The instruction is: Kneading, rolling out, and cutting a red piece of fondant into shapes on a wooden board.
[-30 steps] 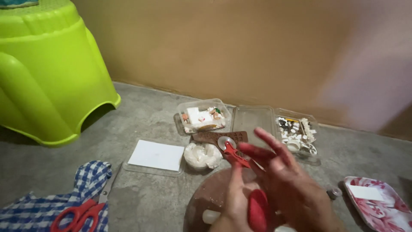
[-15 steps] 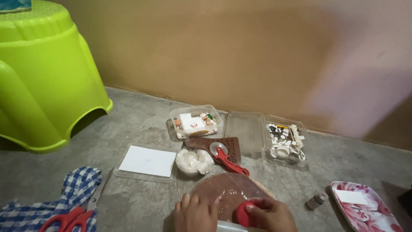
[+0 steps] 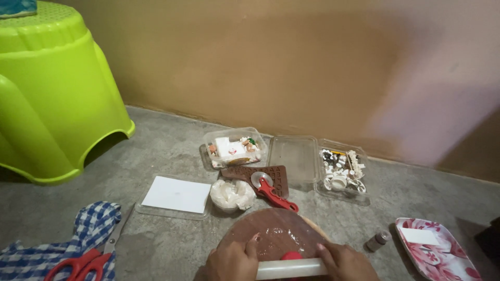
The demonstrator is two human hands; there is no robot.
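Brown dough point(image 3: 278, 231), rolled flat and round, lies on a round board on the grey concrete floor point(image 3: 172, 156), near the bottom edge of the view. A brown wall point(image 3: 260, 67) stands behind. A big green stool point(image 3: 52, 99) sits far left. A blue checked cloth point(image 3: 78, 244) with red scissors point(image 3: 83, 263) lies at the bottom left. A flowery tray point(image 3: 437, 255) sits at the right. Clear boxes point(image 3: 291, 156) of small bits sit near the wall, with a white card point(image 3: 177, 194) to their left. Both hands press on a white rolling pin point(image 3: 291, 269) over the dough. The left hand point(image 3: 232, 263) has fingers curled on it. The right hand point(image 3: 346, 263) grips its other end. A red cutter wheel point(image 3: 271, 190) lies just past the dough.
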